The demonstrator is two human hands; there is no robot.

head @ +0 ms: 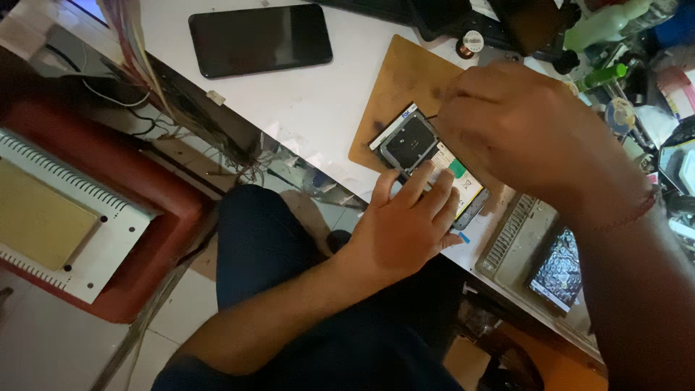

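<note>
I am pressing my left hand (405, 228) flat, fingers (418, 182) spread and released, on the lower half of the opened phone (427, 163), which is lying back-side up with its cover off on the brown mat (405, 80). That flat press is pinning the phone against sliding while the other hand works on it. My right hand (521, 123) is hovering over the phone's 2 o'clock end, fingers bunched; the view is blurred there, so I cannot tell whether they are gripping a tool or a small part.

The phone is sitting at an angle on the mat's 5 o'clock corner, near the table (318, 108) edge that is running just below my left wrist. Little margin is remaining on that side, so any sliding toward 7 o'clock is risking a drop onto my lap.

Open room is lying toward 10 o'clock, where bare table surface is separating the mat from a second, dark phone (260, 38). Toward 2 o'clock the table is crowded: a wire spool (470, 43) and green bottles (604, 72) are standing close behind my right hand. At 4 o'clock a grey device (525, 253) with a lit screen is blocking travel.
</note>
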